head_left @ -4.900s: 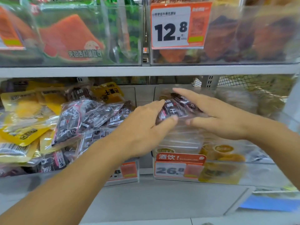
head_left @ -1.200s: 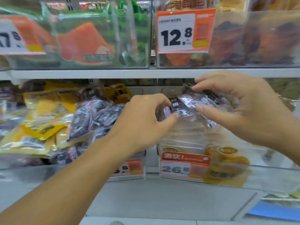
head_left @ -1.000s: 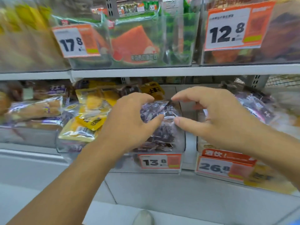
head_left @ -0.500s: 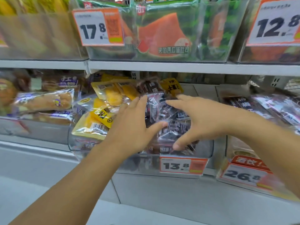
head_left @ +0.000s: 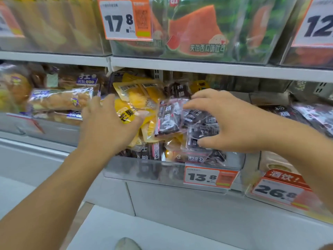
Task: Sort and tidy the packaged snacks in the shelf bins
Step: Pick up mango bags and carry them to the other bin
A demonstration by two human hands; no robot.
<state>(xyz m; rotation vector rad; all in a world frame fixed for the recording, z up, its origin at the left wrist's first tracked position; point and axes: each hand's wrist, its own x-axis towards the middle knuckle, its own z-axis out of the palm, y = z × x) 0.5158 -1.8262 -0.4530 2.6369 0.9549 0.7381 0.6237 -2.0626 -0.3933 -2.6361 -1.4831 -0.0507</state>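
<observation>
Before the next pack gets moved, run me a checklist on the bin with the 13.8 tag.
1. Right hand has a grip on dark packs: ok.
2. Left hand free: ok, fingers spread over yellow packs, holding nothing.
3. Bin sorted: not ok, yellow and dark packs mixed.
4. Price tag readable: ok.
5. Room at the bin's back: cannot tell, hidden.

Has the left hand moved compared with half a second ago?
Yes. The left hand went left, off the dark packets onto the yellow ones, judged against the 13.8 tag.
</observation>
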